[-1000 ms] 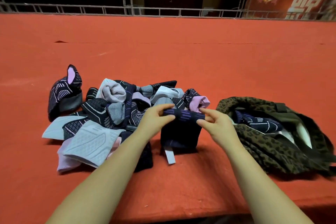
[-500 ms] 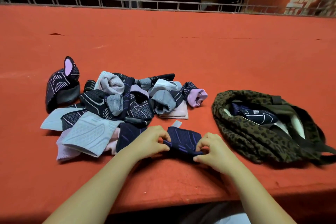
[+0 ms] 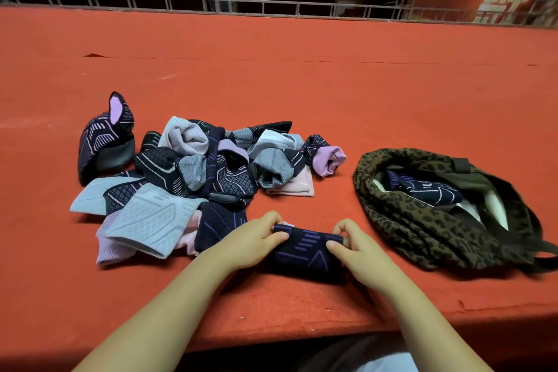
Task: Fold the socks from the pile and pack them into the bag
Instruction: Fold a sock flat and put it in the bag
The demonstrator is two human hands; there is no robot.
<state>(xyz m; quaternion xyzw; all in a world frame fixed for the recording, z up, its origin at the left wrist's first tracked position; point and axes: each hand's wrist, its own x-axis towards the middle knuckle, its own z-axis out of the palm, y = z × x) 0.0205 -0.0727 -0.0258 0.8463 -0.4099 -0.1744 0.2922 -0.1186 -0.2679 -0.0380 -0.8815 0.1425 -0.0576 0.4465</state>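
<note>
Both hands, left (image 3: pixel 253 240) and right (image 3: pixel 356 246), now pinching navy sock (image 3: pixel 305 251) rolled tighter than before

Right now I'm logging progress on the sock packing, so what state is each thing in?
Dark sock: partly rolled on the table, gripped at both ends.
Left hand: gripping its left end.
Right hand: pinching its right end.
Sock pile: loose, unfolded.
Leopard bag: open, a dark sock inside.
</note>
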